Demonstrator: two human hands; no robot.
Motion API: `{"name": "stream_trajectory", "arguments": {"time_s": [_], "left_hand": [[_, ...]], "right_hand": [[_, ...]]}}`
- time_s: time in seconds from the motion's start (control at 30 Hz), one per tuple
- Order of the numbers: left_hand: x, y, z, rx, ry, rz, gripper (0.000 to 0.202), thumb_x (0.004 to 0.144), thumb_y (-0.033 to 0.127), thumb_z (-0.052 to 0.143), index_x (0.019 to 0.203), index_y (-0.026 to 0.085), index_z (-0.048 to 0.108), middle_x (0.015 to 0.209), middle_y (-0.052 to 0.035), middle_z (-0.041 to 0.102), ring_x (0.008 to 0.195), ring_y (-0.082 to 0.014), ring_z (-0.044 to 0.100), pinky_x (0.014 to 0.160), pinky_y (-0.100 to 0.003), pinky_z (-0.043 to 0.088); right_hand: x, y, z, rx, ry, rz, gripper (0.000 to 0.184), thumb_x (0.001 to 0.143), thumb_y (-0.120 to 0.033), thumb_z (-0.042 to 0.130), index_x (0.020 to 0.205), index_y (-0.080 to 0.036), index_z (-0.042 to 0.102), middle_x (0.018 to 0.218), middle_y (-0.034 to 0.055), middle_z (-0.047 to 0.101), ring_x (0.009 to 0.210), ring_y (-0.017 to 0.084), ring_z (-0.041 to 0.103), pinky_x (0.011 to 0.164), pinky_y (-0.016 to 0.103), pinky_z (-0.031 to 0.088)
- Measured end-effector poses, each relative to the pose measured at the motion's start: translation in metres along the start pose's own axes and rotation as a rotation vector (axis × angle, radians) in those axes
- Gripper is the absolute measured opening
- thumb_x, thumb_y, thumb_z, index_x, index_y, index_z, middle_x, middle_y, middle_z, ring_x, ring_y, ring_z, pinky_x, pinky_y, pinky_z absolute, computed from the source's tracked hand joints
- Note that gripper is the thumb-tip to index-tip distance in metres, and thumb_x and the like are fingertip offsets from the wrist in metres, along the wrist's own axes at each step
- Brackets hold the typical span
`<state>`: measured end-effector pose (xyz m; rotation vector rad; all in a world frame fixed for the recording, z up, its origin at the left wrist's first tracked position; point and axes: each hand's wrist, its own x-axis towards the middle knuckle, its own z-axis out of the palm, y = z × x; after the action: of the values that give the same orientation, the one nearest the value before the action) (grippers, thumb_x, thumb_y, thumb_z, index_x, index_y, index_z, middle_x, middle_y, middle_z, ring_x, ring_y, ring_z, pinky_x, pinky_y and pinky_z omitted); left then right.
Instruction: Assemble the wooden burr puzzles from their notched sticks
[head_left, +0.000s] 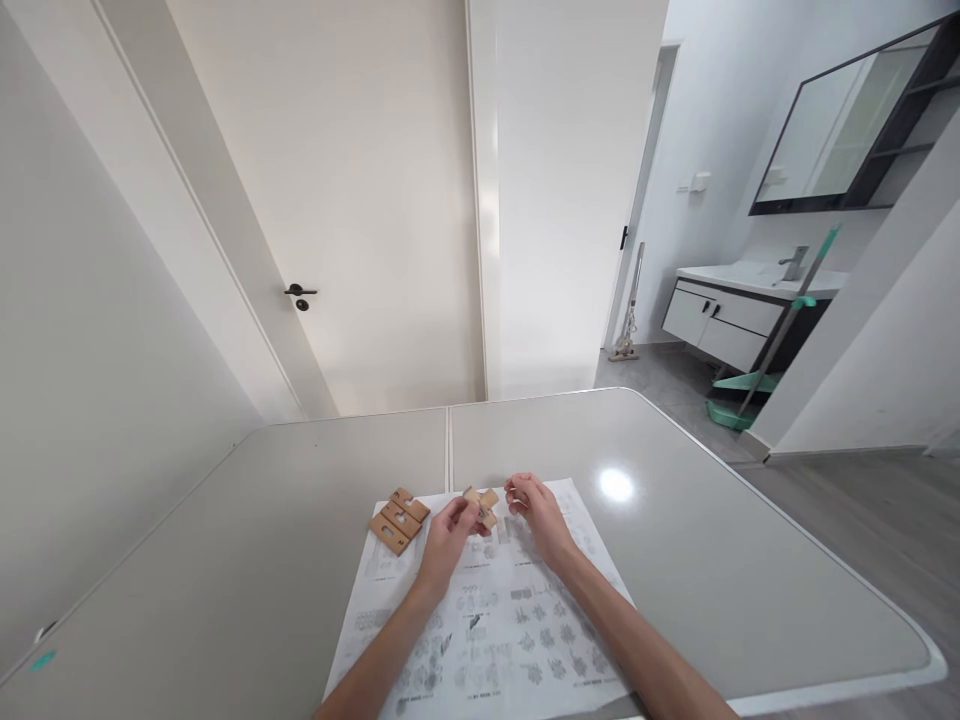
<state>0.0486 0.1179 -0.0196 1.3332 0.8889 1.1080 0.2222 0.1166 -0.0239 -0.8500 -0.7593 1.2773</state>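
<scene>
My left hand (453, 532) is closed on a small wooden interlocking puzzle (486, 508), its light pieces crossing one another, held just above a printed paper sheet (495, 575). To the right of the puzzle, my right hand (534, 508) is raised with bent fingers apart and nothing visible in it. A narrow gap separates its fingertips from the puzzle. Left of my left hand, several flat wooden pieces (399, 520) with cut-out slots lie side by side at the sheet's upper left corner. The sheet bears rows of grey diagrams.
The pale table (247, 570) has a seam (448, 450) across it and rounded far corners. Beyond it is a closed door (360, 200) with a black handle (300, 292). A washbasin cabinet (724, 315), a mop (630, 310) and a green dustpan (727, 413) stand at the far right.
</scene>
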Motion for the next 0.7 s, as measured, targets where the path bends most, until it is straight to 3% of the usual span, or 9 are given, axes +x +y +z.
{"name": "stream_trajectory", "arguments": {"time_s": [0.1,0.23,0.37,0.57,0.7], "left_hand": [[0.002,0.001,-0.003,-0.096,0.014,-0.009,0.037,0.092,0.051,0.064,0.101,0.015,0.070,0.100,-0.0093,0.072,0.082,-0.0184,0.066,0.080,-0.032,0.056],[0.001,-0.001,-0.003,-0.023,0.082,-0.010,0.045,0.081,0.043,0.079,0.116,0.017,0.066,0.113,-0.0101,0.072,0.091,-0.0207,0.070,0.086,-0.033,0.056],[0.000,-0.002,-0.001,0.023,0.100,0.025,0.062,0.073,0.036,0.086,0.127,0.021,0.060,0.124,-0.0107,0.070,0.109,-0.0262,0.069,0.096,-0.037,0.054],[-0.003,0.011,-0.005,0.038,0.011,0.055,0.060,0.089,0.045,0.071,0.142,0.025,0.053,0.133,-0.0100,0.066,0.120,-0.0269,0.063,0.101,-0.037,0.052],[0.000,0.012,-0.011,0.034,-0.055,-0.004,0.060,0.093,0.054,0.063,0.143,0.023,0.055,0.133,-0.0100,0.068,0.122,-0.0282,0.062,0.102,-0.038,0.050]], "right_hand": [[-0.003,0.000,0.003,-0.082,-0.061,0.029,0.031,0.084,-0.049,0.070,0.077,-0.021,0.059,0.071,-0.0012,0.060,0.054,0.011,0.046,0.047,0.024,0.033],[-0.011,-0.006,0.011,-0.306,-0.259,0.071,0.045,0.090,-0.064,0.058,0.076,-0.022,0.052,0.050,-0.0058,0.054,0.037,0.009,0.038,0.041,0.024,0.022],[-0.016,-0.010,0.013,-0.388,-0.374,0.094,0.051,0.088,-0.071,0.056,0.077,-0.022,0.050,0.058,-0.0023,0.064,0.039,0.010,0.049,0.041,0.024,0.026],[-0.015,-0.006,0.010,-0.337,-0.399,0.080,0.049,0.079,-0.066,0.072,0.089,-0.022,0.052,0.081,0.0009,0.072,0.049,0.010,0.054,0.046,0.023,0.031],[-0.014,-0.003,0.010,-0.290,-0.408,0.091,0.049,0.076,-0.061,0.078,0.086,-0.022,0.050,0.079,-0.0018,0.069,0.049,0.008,0.051,0.048,0.023,0.031]]}}
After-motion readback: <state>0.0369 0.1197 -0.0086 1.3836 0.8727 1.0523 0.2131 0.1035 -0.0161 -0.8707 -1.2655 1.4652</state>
